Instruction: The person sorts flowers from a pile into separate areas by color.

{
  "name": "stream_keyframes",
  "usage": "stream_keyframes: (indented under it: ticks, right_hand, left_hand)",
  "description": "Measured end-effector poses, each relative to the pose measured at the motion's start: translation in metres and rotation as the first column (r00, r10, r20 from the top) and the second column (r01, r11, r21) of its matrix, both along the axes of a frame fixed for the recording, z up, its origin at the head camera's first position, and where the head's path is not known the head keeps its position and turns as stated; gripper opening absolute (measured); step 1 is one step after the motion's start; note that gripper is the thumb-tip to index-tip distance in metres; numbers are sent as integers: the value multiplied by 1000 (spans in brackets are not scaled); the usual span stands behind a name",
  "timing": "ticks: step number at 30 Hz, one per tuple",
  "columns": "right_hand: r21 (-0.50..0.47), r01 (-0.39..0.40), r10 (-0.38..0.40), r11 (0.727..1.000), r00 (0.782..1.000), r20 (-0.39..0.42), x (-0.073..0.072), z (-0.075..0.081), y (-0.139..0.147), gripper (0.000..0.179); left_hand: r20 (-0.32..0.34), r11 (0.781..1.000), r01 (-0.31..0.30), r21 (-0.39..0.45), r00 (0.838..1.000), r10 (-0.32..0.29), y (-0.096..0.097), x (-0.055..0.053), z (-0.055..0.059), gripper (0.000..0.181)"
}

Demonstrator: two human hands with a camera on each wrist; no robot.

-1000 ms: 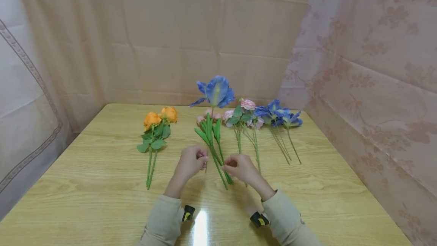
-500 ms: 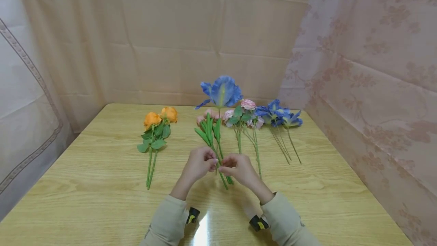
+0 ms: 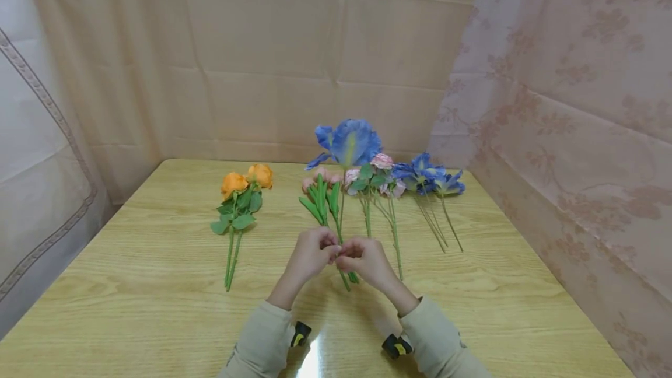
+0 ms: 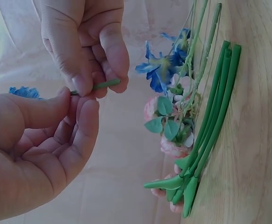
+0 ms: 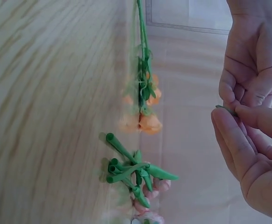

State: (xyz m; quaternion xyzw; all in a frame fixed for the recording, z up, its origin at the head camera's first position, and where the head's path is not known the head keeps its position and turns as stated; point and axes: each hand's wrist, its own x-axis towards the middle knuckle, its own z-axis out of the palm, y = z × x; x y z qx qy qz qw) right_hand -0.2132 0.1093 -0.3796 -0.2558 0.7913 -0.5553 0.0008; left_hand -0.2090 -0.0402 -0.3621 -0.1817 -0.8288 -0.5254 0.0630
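Observation:
A single blue iris (image 3: 349, 143) stands raised on a thin stem over the table. My left hand (image 3: 314, 252) pinches that stem between thumb and fingertips. Right beside it, my right hand (image 3: 366, 258) pinches the stem's lower end, so the two sets of fingertips meet. In the left wrist view the green stem end (image 4: 107, 85) pokes out past the right fingers, while the bloom shows small behind the left hand. Below the hands lie pink tulips with green leaves (image 3: 321, 198), their heads partly hidden behind the leaves.
Orange roses (image 3: 234, 184) lie at the left on the wooden table (image 3: 157, 261). Right of the tulips are pink carnation-like flowers (image 3: 381, 161), then more blue irises (image 3: 424, 174). Curtains (image 3: 315, 45) enclose the back and sides.
My left hand has moved right with the iris, its bloom shifting right too, until the stem reached my right fingertips. The right hand has hardly moved and now pinches the stem end.

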Motion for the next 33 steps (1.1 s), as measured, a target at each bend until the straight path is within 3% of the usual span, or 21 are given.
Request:
stream_keyframes:
  ticks: [5,15,21,33]
  right_hand:
    - [3,33,-33,999,999,-12,-1,-1,2,6]
    - [19,177,-177,984,984,2,-12,2,22,6]
    - [39,300,-301,953,953,36,-23,-1,42,5]
    - [97,442,-449,892,891,73,-44,3,85,13]
  left_hand:
    - [17,1000,-1,-20,1000,1,0,-1,-1,5]
    - [43,998,4,-67,999,-2,-2,-2,-5,4]
    - [36,997,16,-71,999,-13,-4,-2,-8,5]
    - [34,997,28,-71,999,-25,-6,-1,-8,6]
